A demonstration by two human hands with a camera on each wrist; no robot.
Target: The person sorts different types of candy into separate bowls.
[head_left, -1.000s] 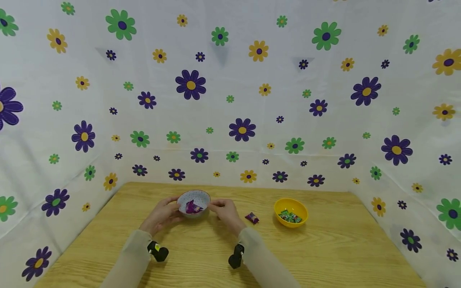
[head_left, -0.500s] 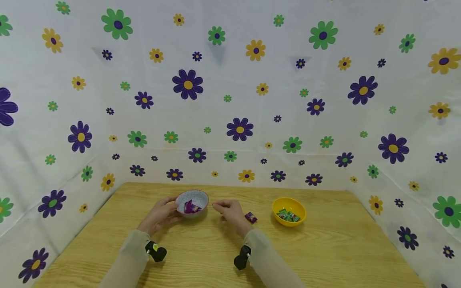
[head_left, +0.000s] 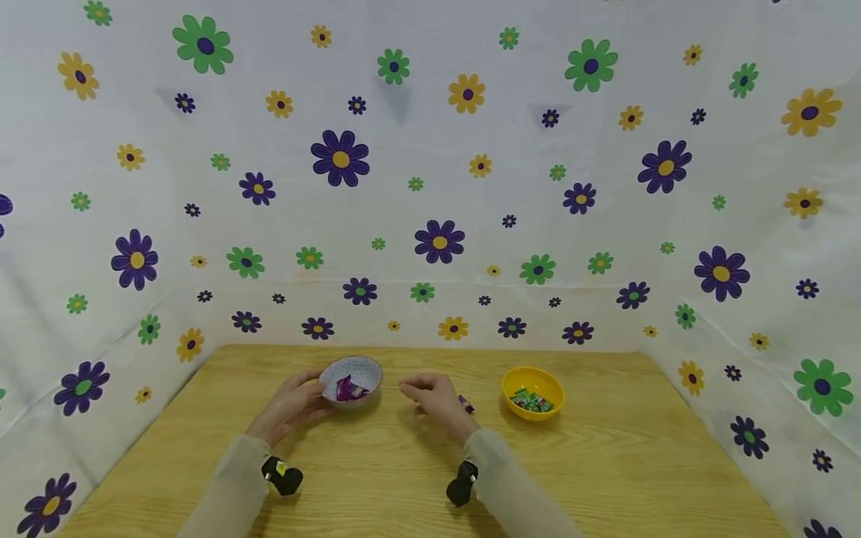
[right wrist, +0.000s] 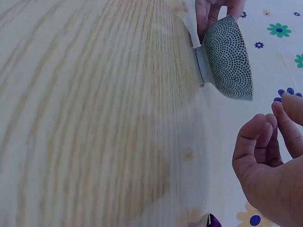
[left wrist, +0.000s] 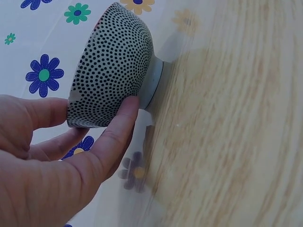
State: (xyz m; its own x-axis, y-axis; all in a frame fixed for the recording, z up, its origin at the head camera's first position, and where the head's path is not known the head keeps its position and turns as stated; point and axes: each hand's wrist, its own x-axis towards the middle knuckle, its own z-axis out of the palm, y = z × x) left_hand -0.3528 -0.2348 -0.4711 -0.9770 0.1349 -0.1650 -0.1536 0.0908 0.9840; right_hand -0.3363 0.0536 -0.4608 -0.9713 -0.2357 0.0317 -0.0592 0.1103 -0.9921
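A small speckled bowl (head_left: 353, 366) with a reddish rim stands on the left part of the table, purple wrapped candies (head_left: 350, 389) inside it. My left hand (head_left: 291, 406) holds it from the left: in the left wrist view the thumb is at the rim and a finger lies along the dotted outer wall (left wrist: 113, 61) near the foot. To the bowl's right, a gap away, my right hand (head_left: 437, 403) hovers with loosely curled fingers, holding nothing; thumb and index tips are close together. Partly hidden behind that hand lies a loose purple candy (head_left: 467, 404).
Farther right stands a yellow bowl (head_left: 538, 379) with several green wrapped candies (head_left: 531, 401) in it. The wooden table (head_left: 377, 478) ends at a white flower-printed cloth (head_left: 403, 217) at the back and sides. Black wrist cameras sit on both sleeves.
My right hand has let go of the bowl's right rim and drawn away to the right, now partly covering the loose candy. My left hand keeps its hold; the head view has turned slightly right.
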